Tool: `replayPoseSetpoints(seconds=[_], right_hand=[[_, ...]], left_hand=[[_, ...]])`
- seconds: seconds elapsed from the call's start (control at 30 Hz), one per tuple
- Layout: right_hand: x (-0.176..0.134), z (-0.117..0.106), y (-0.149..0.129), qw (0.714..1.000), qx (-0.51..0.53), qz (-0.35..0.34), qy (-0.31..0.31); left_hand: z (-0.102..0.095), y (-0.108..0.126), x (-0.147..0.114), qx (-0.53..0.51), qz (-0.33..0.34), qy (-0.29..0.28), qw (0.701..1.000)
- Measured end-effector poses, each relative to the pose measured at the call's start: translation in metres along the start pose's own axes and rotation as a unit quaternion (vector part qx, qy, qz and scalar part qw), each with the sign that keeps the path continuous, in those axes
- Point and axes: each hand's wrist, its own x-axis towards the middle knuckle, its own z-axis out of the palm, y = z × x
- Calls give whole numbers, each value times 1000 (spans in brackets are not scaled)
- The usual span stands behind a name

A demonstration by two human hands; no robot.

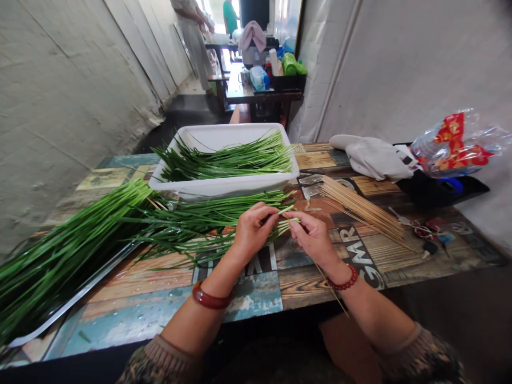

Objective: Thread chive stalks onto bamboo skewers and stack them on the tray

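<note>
My left hand (256,226) pinches the pale stem ends of a few garlic chives (286,210). Close beside it, my right hand (314,238) has its fingers closed at the same stem ends. A thin bamboo skewer (331,289) runs out below the right palm towards the table's front edge; its tip among the stems is too small to make out. Under and left of my hands, loose garlic chives (192,216) lie with leaves to the left. A white plastic tub (224,188) behind them holds more chives (240,160).
A thick chive heap (76,234) fills a tray at the left. Bamboo skewers (362,208) lie right of my hands, near keys (430,246), a pale cap (376,154) and a red-printed plastic bag (452,144). Two people stand beyond, near another table (260,96).
</note>
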Motion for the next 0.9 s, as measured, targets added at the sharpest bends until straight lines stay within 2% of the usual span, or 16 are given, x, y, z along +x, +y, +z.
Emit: replayPoseSetpoints(seconds=[0.37, 0.6, 0.77, 0.9], right_hand=[[-1, 1, 1, 1000, -5, -3, 4], [0, 3, 2, 999, 49, 1, 18], [-3, 3, -1, 1000, 25, -11, 1], [-4, 4, 0, 1000, -2, -17, 10]], left_hand=[[1, 0, -1, 19, 4, -10, 1000], [1, -3, -3, 32, 23, -19, 999], [2, -4, -3, 57, 46, -19, 997], [2, -3, -3, 99, 64, -20, 993]])
